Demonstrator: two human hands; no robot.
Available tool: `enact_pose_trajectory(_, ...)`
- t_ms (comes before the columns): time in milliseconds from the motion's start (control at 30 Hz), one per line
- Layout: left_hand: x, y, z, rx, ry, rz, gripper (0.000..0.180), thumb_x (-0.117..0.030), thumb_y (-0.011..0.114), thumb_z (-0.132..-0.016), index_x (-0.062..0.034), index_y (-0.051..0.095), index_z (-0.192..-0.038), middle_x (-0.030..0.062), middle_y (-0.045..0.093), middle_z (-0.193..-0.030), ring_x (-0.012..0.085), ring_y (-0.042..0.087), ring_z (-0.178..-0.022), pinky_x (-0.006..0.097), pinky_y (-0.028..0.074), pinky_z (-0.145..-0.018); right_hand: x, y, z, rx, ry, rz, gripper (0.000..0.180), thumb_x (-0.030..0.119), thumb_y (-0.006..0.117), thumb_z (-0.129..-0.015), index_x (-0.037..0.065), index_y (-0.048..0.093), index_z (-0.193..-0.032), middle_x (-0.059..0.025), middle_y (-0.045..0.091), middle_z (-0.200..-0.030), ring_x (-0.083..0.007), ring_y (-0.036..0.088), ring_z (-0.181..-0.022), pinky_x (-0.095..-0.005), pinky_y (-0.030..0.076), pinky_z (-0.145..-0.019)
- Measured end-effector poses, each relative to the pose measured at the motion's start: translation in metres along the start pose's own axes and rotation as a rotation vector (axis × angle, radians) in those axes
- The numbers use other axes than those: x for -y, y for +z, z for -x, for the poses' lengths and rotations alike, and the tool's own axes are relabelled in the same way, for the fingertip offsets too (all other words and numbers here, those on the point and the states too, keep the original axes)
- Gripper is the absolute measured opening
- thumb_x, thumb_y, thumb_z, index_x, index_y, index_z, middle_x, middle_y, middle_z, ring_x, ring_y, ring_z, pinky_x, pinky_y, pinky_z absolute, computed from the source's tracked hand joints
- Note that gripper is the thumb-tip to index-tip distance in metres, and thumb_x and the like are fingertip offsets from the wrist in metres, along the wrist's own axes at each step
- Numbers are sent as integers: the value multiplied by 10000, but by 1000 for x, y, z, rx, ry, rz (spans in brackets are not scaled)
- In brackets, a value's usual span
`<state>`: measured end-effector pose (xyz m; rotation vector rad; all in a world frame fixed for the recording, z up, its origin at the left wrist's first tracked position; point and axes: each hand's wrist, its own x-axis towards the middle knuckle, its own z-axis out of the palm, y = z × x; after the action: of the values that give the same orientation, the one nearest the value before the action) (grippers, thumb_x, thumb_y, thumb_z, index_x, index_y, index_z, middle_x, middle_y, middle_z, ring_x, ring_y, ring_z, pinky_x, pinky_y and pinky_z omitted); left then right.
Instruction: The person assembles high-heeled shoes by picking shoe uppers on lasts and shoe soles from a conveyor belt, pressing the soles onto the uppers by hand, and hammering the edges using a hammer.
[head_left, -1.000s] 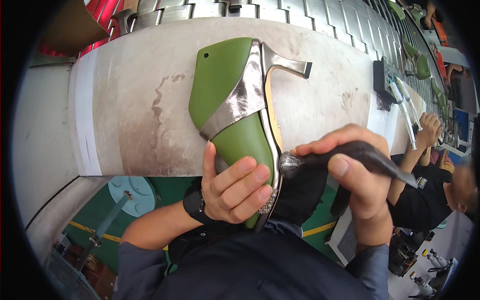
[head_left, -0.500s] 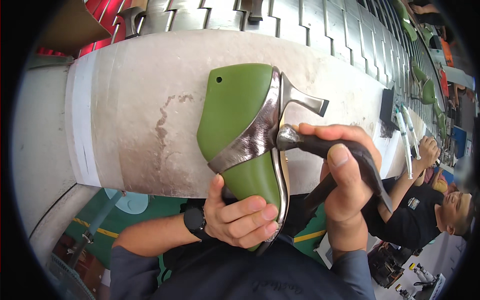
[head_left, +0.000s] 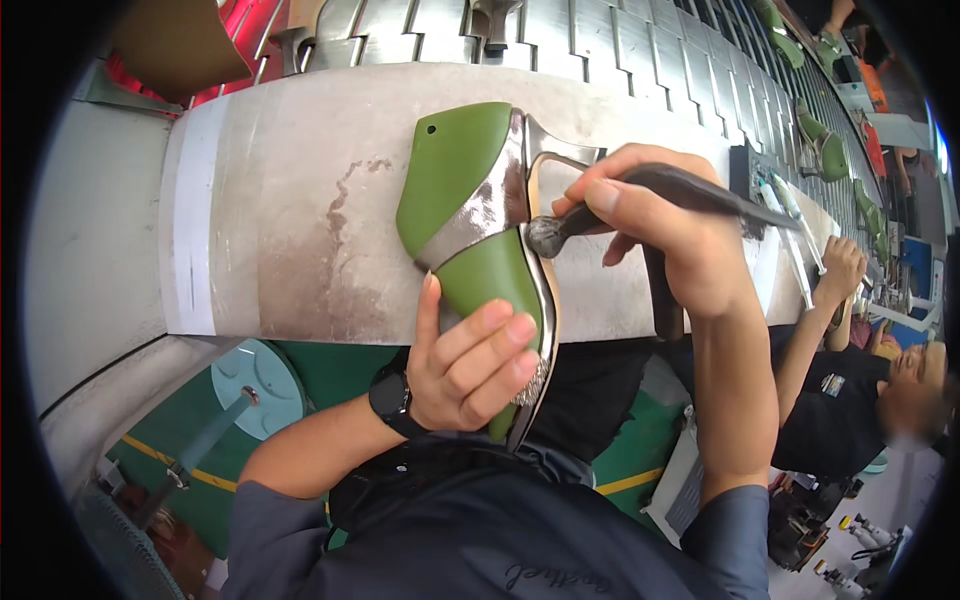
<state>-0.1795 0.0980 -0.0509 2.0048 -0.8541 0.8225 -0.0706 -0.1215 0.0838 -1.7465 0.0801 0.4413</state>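
A metallic bronze high-heeled shoe (head_left: 490, 205) sits on a green shoe last (head_left: 455, 170) above the pale bench, heel pointing right and toe toward me. My left hand (head_left: 465, 365) is closed round the toe end, its fingers over the green last and the shiny edge. In my right hand (head_left: 670, 220) is a dark cobbler's hammer (head_left: 690, 185), gripped close to its head. The hammer's rounded grey face (head_left: 545, 237) is at the shoe's sole edge, below the heel (head_left: 560, 145). A dark handle hangs below my right hand.
Beyond the bench (head_left: 290, 210) runs a slatted metal conveyor (head_left: 560, 40) with shoe heels and other green lasts. Syringes (head_left: 795, 240) lie at the bench's right. Further right, a co-worker (head_left: 835, 400) in black works. A blue round stool (head_left: 255, 385) stands below left.
The hammer has turned in my right hand, its long end swinging up to the right, and its face has shifted left and up. The shoe and my left hand have risen in view.
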Motion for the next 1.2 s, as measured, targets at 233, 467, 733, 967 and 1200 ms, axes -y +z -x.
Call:
enact_pose_trajectory(233, 10, -8, 3, 94, 76, -14, 775, -355, 860, -894, -46, 440, -1467, 219, 514, -1495, 427, 523, -1426, 740, 273, -1238, -15, -7, 27, 26, -116, 162, 270, 243, 830, -918, 5, 765, -1028, -85, 787, -901, -162, 764, -800, -300, 570, -665)
enact_pose_trajectory(467, -9, -75, -1, -186, -849, 681, 795, -255, 801, -985, 87, 401, -1581, 275, 465, -1619, 355, 571, -1415, 398, 467, -1145, -38, -11, 85, -307, -528, 998, 465, 12, 726, -851, -54, 672, -1308, -256, 677, -1339, -457, 648, -1265, -467, 510, -1114)
enact_pose_trajectory(733, 43, -132, -42, 74, -795, 1296, 681, -276, 818, -966, 85, 533, -1468, 242, 644, -1436, 364, 643, -1326, 539, 496, -1151, -97, 20, 72, 203, 20, -905, 957, 764, 394, -1030, -25, 401, -1570, -320, 686, -1297, -445, 784, -900, -434, 684, -653)
enact_pose_trajectory(967, 58, -103, -79, 310, -763, 315, 621, -220, 830, -900, 33, 622, -1428, 243, 632, -1458, 334, 613, -1357, 485, 487, -1119, -51, 17, 55, -130, -339, -915, 595, 398, 443, -1092, -41, 493, -1491, -237, 698, -1312, -369, 733, -1115, -519, 618, -945)
enact_pose_trajectory(1200, 42, -81, -49, 531, -96, -298, 449, -281, 813, -859, -34, 726, -1224, 211, 644, -1433, 390, 585, -1362, 538, 447, -1112, -36, -60, -119, -882, -436, -28, 491, 342, 758, -966, -23, 682, -1286, -193, 761, -1133, -307, 721, -1062, -407, 541, -964)
